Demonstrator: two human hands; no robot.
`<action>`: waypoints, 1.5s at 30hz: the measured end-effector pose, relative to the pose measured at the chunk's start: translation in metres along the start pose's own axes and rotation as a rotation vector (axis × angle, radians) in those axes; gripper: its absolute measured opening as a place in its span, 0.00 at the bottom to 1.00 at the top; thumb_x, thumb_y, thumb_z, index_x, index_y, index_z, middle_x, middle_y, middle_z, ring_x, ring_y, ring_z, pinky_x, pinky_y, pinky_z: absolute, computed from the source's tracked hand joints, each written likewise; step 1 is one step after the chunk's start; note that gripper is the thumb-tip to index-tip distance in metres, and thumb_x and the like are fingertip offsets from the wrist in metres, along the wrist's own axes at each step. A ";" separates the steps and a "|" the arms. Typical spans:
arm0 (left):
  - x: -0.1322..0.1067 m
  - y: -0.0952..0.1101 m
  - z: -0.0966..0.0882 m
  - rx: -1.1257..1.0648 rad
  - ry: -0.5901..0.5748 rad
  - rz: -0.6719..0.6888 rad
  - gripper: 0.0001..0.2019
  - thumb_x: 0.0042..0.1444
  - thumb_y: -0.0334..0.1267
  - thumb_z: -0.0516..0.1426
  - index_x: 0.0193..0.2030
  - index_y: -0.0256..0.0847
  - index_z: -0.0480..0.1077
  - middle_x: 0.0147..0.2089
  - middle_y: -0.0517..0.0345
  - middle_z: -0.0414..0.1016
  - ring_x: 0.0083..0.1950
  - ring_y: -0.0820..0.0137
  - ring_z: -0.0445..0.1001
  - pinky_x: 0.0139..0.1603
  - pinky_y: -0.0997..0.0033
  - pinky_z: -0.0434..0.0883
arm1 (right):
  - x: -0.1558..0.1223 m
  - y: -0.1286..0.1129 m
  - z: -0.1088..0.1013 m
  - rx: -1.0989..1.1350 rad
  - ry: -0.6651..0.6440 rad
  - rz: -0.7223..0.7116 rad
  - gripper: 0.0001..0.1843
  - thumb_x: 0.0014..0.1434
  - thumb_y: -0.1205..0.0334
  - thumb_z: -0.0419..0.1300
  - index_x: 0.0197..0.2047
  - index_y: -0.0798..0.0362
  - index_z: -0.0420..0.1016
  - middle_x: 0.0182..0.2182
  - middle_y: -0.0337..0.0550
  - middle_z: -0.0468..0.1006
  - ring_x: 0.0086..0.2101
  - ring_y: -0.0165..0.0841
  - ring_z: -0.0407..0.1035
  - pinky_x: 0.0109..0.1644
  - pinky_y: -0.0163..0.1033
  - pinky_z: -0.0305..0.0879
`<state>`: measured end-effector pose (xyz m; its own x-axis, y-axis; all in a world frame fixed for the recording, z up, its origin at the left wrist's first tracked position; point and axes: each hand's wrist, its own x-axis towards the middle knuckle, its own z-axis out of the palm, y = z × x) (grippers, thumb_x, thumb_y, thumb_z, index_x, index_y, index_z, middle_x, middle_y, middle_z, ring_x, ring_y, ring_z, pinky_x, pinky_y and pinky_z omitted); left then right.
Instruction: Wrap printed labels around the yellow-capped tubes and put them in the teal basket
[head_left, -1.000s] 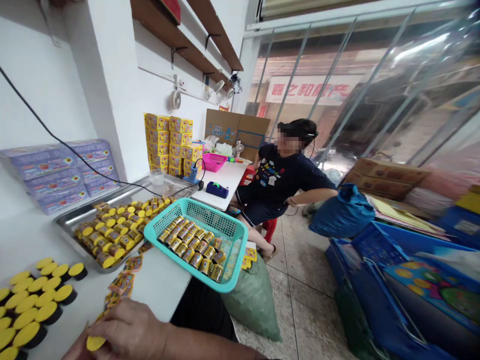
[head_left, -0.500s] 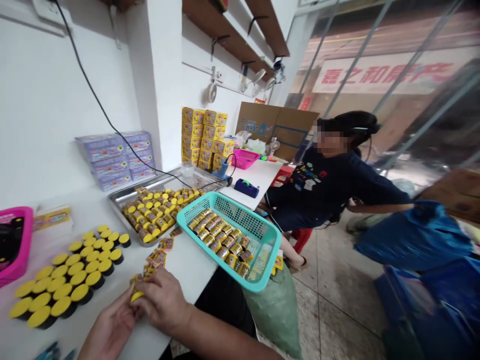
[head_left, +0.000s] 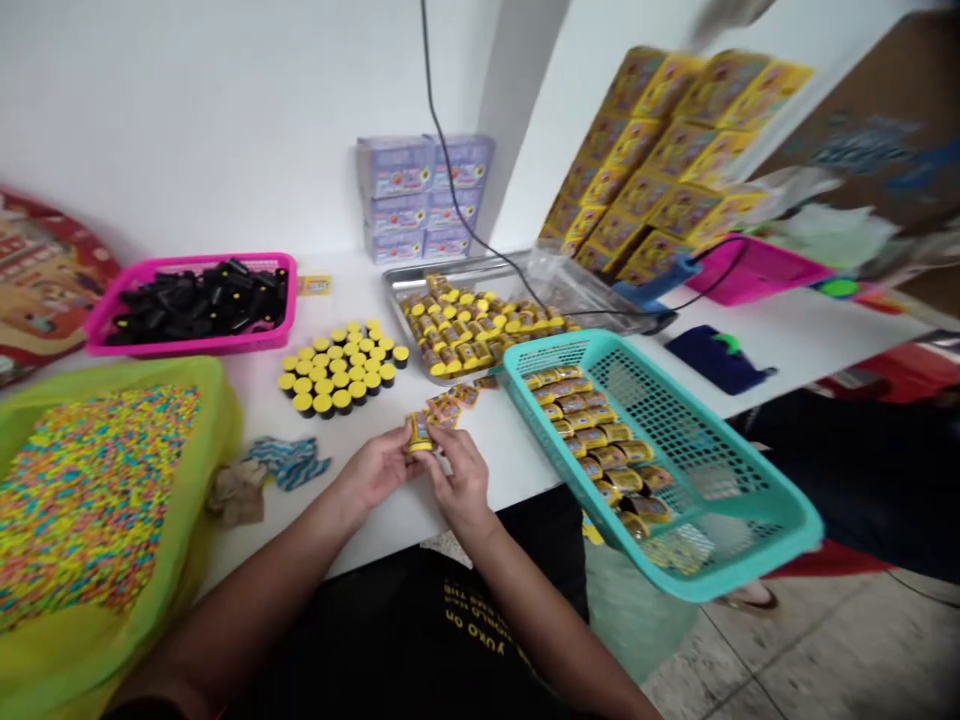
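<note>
Between the fingertips of both hands is a small labelled jar (head_left: 419,430) with a yellow lid, held lid down over the front of the table. My left hand (head_left: 381,468) pinches it from the left side. From the right, the thumb and fingers of my right hand (head_left: 461,475) close on it. Just beyond the fingers lie several printed label stickers (head_left: 444,411) in an uneven line. Rows of unlabelled black jars with yellow lids (head_left: 341,372) stand to the left. A teal basket (head_left: 757,580) on the right holds labelled jars (head_left: 592,440) lying in rows.
A metal tray (head_left: 397,310) behind holds many labelled jars. At left are a pink basket (head_left: 135,350) of black jars and a yellow-green tub (head_left: 217,400) of coloured pellets. Purple boxes (head_left: 397,200) and yellow boxes (head_left: 645,160) are stacked behind; a black cable (head_left: 442,140) hangs down.
My view has swung left and down, bringing the pellet tub into sight and most of the other person out. Both hands stay on the jar, which now shows more of its label.
</note>
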<state>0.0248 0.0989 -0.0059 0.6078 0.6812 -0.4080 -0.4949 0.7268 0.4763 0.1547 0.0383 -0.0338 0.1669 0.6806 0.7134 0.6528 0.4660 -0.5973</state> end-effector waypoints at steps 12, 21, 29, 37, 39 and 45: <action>0.000 0.002 -0.003 0.070 0.052 0.008 0.08 0.59 0.38 0.60 0.38 0.34 0.75 0.34 0.53 0.77 0.30 0.72 0.73 0.36 0.71 0.72 | 0.000 0.000 0.001 -0.120 -0.045 -0.075 0.20 0.62 0.65 0.61 0.57 0.49 0.73 0.43 0.50 0.76 0.43 0.39 0.72 0.46 0.47 0.74; 0.000 -0.005 -0.002 0.102 0.108 -0.007 0.10 0.55 0.39 0.64 0.35 0.33 0.75 0.31 0.54 0.76 0.28 0.74 0.71 0.32 0.73 0.69 | -0.007 0.004 0.003 -0.104 -0.032 -0.064 0.15 0.61 0.65 0.62 0.51 0.47 0.76 0.41 0.48 0.77 0.41 0.38 0.73 0.43 0.46 0.75; 0.000 -0.010 -0.005 0.174 0.030 0.094 0.16 0.46 0.45 0.69 0.33 0.33 0.76 0.30 0.54 0.76 0.29 0.70 0.73 0.34 0.68 0.71 | -0.008 -0.002 -0.002 -0.146 -0.012 -0.080 0.16 0.62 0.66 0.61 0.53 0.47 0.74 0.41 0.48 0.78 0.41 0.38 0.72 0.44 0.47 0.74; -0.001 -0.010 -0.007 0.120 -0.005 0.061 0.14 0.44 0.40 0.70 0.33 0.33 0.78 0.31 0.53 0.77 0.30 0.72 0.72 0.35 0.71 0.68 | -0.004 -0.004 0.000 -0.047 -0.019 -0.040 0.17 0.62 0.66 0.61 0.54 0.49 0.74 0.38 0.46 0.79 0.38 0.36 0.73 0.40 0.43 0.74; -0.001 -0.013 -0.007 0.123 -0.007 0.063 0.14 0.45 0.41 0.70 0.33 0.33 0.78 0.30 0.53 0.76 0.30 0.73 0.72 0.35 0.72 0.67 | -0.003 -0.001 -0.002 -0.062 -0.021 -0.047 0.14 0.62 0.65 0.61 0.52 0.49 0.76 0.36 0.46 0.79 0.37 0.35 0.73 0.39 0.43 0.74; -0.002 -0.014 -0.005 0.141 -0.017 0.025 0.11 0.50 0.41 0.66 0.33 0.32 0.77 0.29 0.52 0.76 0.29 0.72 0.72 0.36 0.70 0.67 | -0.002 0.002 -0.006 -0.039 -0.044 0.018 0.10 0.62 0.63 0.61 0.47 0.50 0.78 0.33 0.45 0.79 0.35 0.36 0.74 0.38 0.43 0.73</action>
<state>0.0273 0.0875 -0.0160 0.6077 0.6966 -0.3815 -0.4186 0.6892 0.5914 0.1598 0.0343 -0.0342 0.1463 0.7134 0.6853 0.6781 0.4321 -0.5945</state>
